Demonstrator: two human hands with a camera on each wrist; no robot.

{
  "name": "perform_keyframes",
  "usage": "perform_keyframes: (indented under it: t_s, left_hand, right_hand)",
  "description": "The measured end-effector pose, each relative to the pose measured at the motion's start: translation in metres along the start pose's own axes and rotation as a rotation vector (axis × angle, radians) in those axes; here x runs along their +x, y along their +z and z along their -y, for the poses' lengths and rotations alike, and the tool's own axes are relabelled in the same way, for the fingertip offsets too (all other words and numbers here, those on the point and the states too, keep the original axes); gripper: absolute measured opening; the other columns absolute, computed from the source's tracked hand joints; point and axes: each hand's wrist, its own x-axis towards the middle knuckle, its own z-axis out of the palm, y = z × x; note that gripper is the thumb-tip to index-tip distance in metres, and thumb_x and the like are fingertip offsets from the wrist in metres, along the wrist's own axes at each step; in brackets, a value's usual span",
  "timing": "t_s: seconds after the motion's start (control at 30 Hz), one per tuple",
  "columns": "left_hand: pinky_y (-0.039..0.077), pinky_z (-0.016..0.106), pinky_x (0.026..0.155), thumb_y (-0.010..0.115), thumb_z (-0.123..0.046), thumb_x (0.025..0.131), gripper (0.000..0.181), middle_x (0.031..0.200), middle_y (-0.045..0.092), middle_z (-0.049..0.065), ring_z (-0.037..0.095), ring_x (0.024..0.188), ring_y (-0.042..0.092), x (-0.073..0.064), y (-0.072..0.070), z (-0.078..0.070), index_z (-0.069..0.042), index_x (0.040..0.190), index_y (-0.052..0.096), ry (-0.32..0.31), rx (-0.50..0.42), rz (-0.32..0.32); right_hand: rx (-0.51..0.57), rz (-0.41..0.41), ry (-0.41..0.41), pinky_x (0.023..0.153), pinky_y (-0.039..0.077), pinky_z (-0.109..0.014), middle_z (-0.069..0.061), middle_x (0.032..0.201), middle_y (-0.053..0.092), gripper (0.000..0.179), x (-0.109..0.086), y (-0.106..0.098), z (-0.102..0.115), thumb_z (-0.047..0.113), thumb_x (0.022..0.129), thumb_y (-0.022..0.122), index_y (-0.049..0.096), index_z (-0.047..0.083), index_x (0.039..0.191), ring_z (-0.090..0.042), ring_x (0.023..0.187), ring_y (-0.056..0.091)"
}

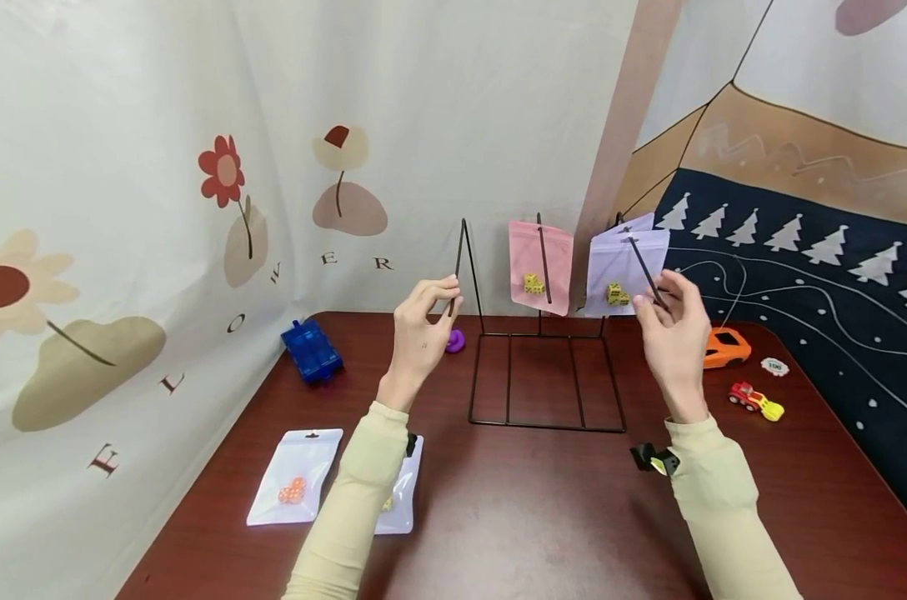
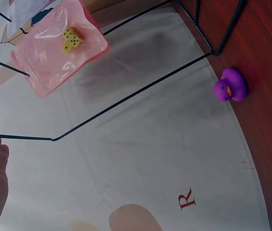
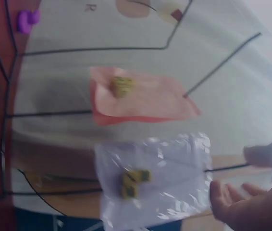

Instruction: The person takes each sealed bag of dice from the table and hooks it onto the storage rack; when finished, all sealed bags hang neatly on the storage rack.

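A black wire rack (image 1: 547, 427) stands on the table with three long prongs. My left hand (image 1: 423, 329) pinches the tip of its left prong (image 2: 126, 98), which carries no bag. From the middle prong hangs a pink zip bag (image 1: 518, 250) with yellow dice (image 2: 71, 40) inside. A lavender zip bag (image 1: 603, 258) with yellow dice (image 3: 132, 183) hangs on the right prong, and part of another lavender bag (image 1: 643, 223) shows behind it. My right hand (image 1: 674, 329) is around the end of that right prong, thumb and fingers apart, just in front of the bag.
Two pale zip bags lie at front left: one with orange dice (image 1: 311, 458), the other partly hidden bag (image 1: 404, 508) under my left sleeve. A blue toy (image 1: 313, 352), purple duck (image 2: 232, 85), orange toy car (image 1: 726, 348) and red-yellow toy vehicle (image 1: 754, 402) surround the rack. Curtains stand close behind.
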Motion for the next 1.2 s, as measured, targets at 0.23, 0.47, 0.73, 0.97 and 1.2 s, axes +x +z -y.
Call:
perform_keyframes:
  t_s: [0.23, 0.47, 0.73, 0.97, 1.2]
  left_hand:
    - [0.052, 0.030, 0.092, 0.068, 0.009, 0.081, 0.009, 0.099, 0.066, 0.016, 0.025, 0.102, 0.063, 0.000, -0.001, 0.000, 0.004, 0.089, 0.068, 0.000, -0.014, -0.006]
    - [0.053, 0.035, 0.089, 0.069, 0.020, 0.075, 0.015, 0.093, 0.064, 0.024, 0.039, 0.094, 0.064, 0.007, -0.001, -0.015, 0.010, 0.086, 0.066, 0.030, -0.029, -0.013]
    - [0.052, 0.035, 0.092, 0.067, 0.019, 0.077, 0.013, 0.098, 0.064, 0.023, 0.036, 0.098, 0.063, 0.017, -0.006, -0.030, 0.012, 0.088, 0.064, -0.041, -0.034, 0.011]
    - [0.052, 0.034, 0.092, 0.066, 0.018, 0.078, 0.015, 0.102, 0.063, 0.024, 0.036, 0.098, 0.062, 0.016, -0.010, -0.032, 0.012, 0.092, 0.065, -0.071, 0.001, -0.004]
    - [0.051, 0.038, 0.093, 0.064, 0.022, 0.077, 0.025, 0.104, 0.059, 0.031, 0.042, 0.099, 0.059, 0.012, -0.017, -0.037, 0.017, 0.102, 0.062, -0.094, -0.098, -0.024]
  right_hand:
    - [0.048, 0.053, -0.181, 0.096, 0.047, -0.023, -0.024, 0.120, 0.057, 0.026, -0.005, -0.009, 0.012, -0.012, 0.086, 0.061, 0.060, -0.017, 0.111, -0.018, 0.110, 0.056]
    - [0.071, 0.034, -0.248, 0.096, 0.047, -0.024, -0.029, 0.114, 0.060, 0.017, -0.011, -0.012, 0.002, -0.016, 0.085, 0.060, 0.063, -0.019, 0.101, -0.022, 0.108, 0.058]
    - [0.089, 0.018, -0.256, 0.093, 0.049, -0.022, -0.029, 0.113, 0.061, 0.017, -0.012, -0.014, -0.001, -0.014, 0.085, 0.061, 0.064, -0.018, 0.101, -0.022, 0.107, 0.059]
    - [0.048, 0.014, -0.287, 0.090, 0.050, -0.021, -0.028, 0.111, 0.063, 0.019, -0.010, -0.012, 0.001, -0.015, 0.083, 0.063, 0.067, -0.015, 0.102, -0.020, 0.107, 0.061]
    - [0.023, -0.014, -0.314, 0.091, 0.050, -0.021, -0.028, 0.109, 0.063, 0.020, -0.007, -0.011, 0.003, -0.016, 0.081, 0.065, 0.067, -0.014, 0.101, -0.020, 0.106, 0.061]
